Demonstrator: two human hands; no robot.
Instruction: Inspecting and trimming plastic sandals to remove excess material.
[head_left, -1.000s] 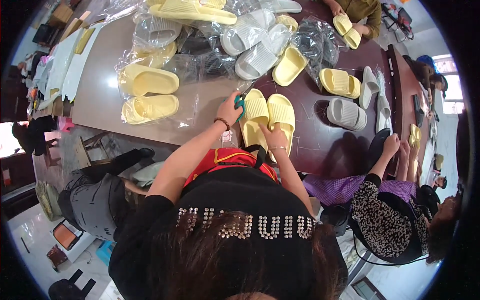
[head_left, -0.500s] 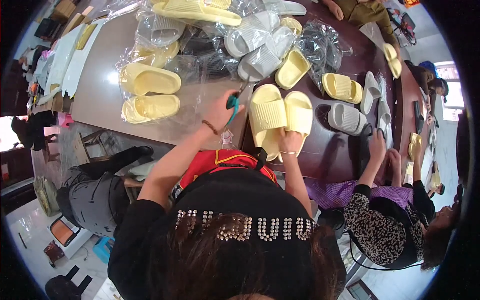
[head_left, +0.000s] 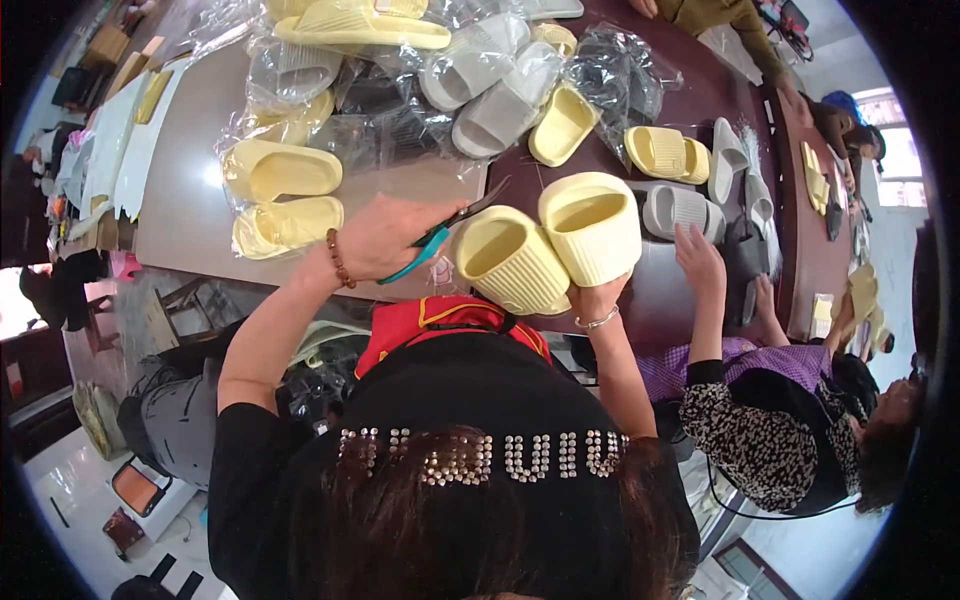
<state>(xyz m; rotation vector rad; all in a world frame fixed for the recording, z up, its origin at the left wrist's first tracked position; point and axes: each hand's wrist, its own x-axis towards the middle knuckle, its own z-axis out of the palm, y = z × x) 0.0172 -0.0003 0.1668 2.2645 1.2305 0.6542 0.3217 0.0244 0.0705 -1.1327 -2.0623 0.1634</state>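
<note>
In my left hand [head_left: 385, 235] I grip scissors with teal handles [head_left: 426, 252]. Their dark blades point up and to the right, slightly apart, near the slippers. My right hand [head_left: 602, 298] holds a pair of pale yellow slide slippers from below, tilted up off the table. The left slipper [head_left: 512, 265] leans toward the scissors; the right slipper [head_left: 592, 232] stands higher, its ribbed strap facing me. Part of my right hand's fingers is hidden behind the slippers.
Bagged yellow slippers [head_left: 285, 170] lie on the table to the left. Grey slippers [head_left: 495, 120] and clear plastic are heaped at the far side. Unbagged yellow [head_left: 665, 153] and grey slippers [head_left: 685, 212] lie to the right, by a co-worker's hand [head_left: 702, 262].
The yellow slippers have been lifted and tilted up by my right hand. My left hand has moved left and down with the scissors. The co-worker's hand has reached toward a grey slipper.
</note>
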